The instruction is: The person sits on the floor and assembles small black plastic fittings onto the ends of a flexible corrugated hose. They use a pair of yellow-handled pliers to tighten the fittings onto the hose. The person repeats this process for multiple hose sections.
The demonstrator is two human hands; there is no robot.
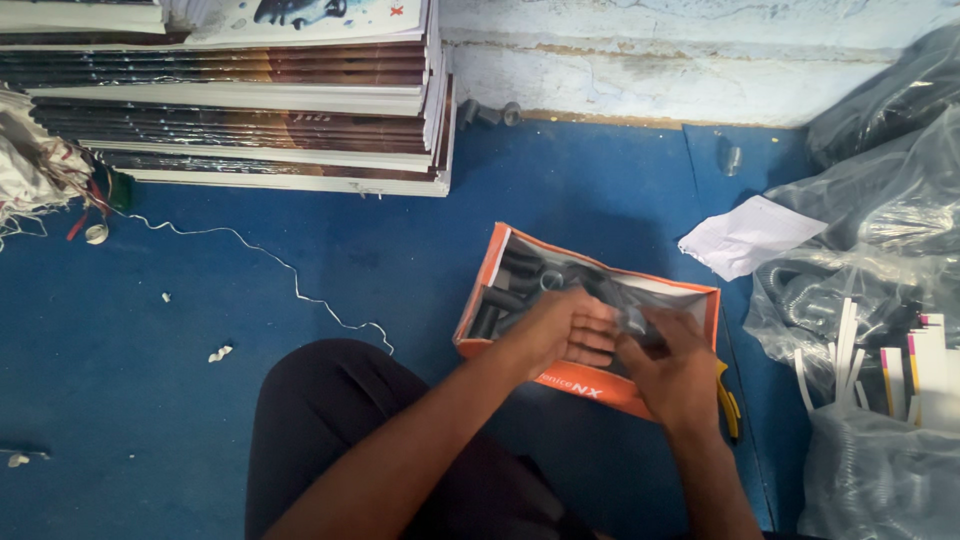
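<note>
Left hand and right hand meeting over an orange box on the blue floor, fingers pinching a small grey piece between them. Probably light, stiff plastic, slick; best held by its ends. Black tubes packed in the box. Beyond, a crumpled paper, clear bags, stacked boards.

An orange box of black tubes sits on blue floor beside white paper.

1 head-worn view, looking steeply down, close over the hands, orange box, blue floor
</note>
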